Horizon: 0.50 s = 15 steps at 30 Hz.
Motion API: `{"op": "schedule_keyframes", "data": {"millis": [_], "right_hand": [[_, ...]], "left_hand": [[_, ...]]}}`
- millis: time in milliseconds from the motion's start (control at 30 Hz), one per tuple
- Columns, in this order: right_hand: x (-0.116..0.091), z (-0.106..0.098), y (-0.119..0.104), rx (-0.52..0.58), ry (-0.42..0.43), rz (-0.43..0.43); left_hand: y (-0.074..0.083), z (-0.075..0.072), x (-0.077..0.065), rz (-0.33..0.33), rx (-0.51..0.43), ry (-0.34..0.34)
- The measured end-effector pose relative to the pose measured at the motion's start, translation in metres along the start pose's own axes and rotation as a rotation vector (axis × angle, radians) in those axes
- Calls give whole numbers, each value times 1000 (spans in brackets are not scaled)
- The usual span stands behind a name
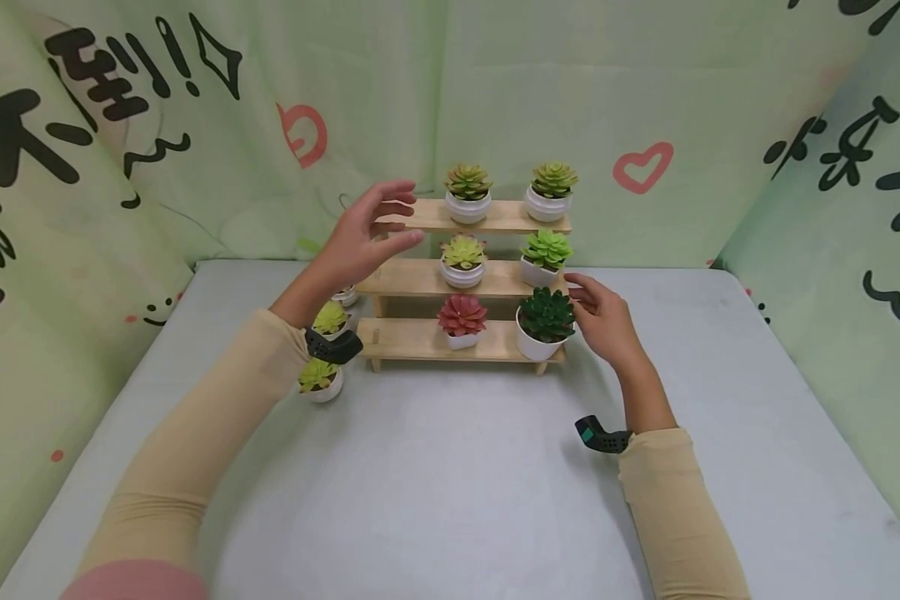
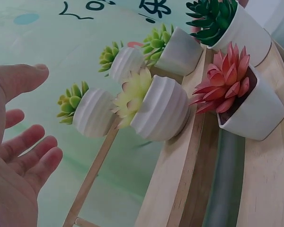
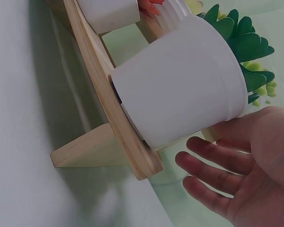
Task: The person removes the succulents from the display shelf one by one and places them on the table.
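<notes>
A three-tier wooden plant stand [image 1: 397,340] holds potted succulents on its middle and right side. My left hand [image 1: 360,233] hovers by the top tier's left end, fingers spread and holding nothing. Two green succulents, the left one [image 1: 468,193] and the right one [image 1: 552,192], sit on that tier. Below are a pale yellow succulent [image 1: 462,261] and a bright green one [image 1: 546,257]. On the bottom tier stand a red succulent [image 3: 118,14] and a dark green one [image 3: 180,78] in a white pot. My right hand [image 3: 260,165] is beside that pot, fingers loosely extended.
Left of the stand, more small potted succulents stand in a row on the white table, the nearest one [image 1: 321,381] in front and others [image 1: 331,318] partly hidden behind my left wrist. A pale green printed curtain [image 1: 525,100] hangs close behind the stand and along both sides.
</notes>
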State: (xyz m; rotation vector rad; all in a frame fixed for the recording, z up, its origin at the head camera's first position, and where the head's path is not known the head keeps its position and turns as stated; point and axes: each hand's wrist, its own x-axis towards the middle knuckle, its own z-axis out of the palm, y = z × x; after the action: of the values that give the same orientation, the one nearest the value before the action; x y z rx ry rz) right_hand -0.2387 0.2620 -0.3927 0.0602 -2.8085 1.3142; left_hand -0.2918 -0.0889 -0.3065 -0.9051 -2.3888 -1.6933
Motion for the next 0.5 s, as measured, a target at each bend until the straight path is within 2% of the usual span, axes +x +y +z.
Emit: {"op": "schedule_keyframes", "data": {"millis": [500], "right_hand": [[0, -1, 0, 16, 0, -8]], "left_hand": [[2, 9, 16, -68, 7, 14]]}}
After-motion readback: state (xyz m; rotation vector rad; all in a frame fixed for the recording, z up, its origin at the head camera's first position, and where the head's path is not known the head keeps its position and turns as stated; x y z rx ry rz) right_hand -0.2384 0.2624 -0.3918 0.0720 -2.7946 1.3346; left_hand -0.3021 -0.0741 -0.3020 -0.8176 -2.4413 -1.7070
